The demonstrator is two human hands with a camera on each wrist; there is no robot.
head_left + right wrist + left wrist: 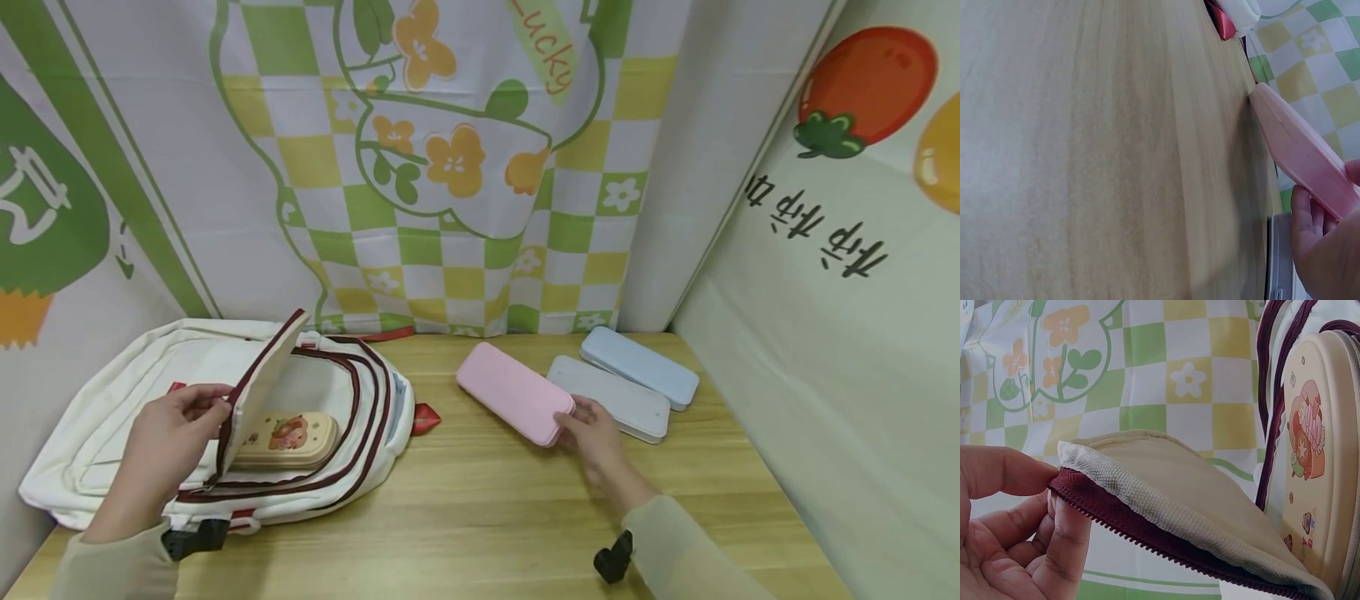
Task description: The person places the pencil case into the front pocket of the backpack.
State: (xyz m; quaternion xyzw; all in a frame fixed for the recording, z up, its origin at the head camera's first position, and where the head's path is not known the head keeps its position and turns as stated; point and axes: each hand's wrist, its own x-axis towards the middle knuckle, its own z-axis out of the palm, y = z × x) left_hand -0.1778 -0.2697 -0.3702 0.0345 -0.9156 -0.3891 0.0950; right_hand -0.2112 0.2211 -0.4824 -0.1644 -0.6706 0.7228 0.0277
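My left hand (168, 433) pinches the zippered edge of the backpack's front flap (1166, 494) and holds it raised. Inside the open pocket of the white backpack (112, 400) lies a cream pencil case (300, 439) with a cartoon bear print, seen close up in the left wrist view. My right hand (596, 442) grips the near right end of a pink pencil case (513, 392), thumb on top and fingers underneath. In the right wrist view the pink case is tilted, its held end lifted and its far end low by the table.
Right of the pink case, a grey-white pencil case (611, 398) and a light blue pencil case (637, 367) lie side by side on the wooden table (465, 517). A red tab (426, 419) sticks out from the backpack's right side. A patterned curtain (450, 167) hangs behind.
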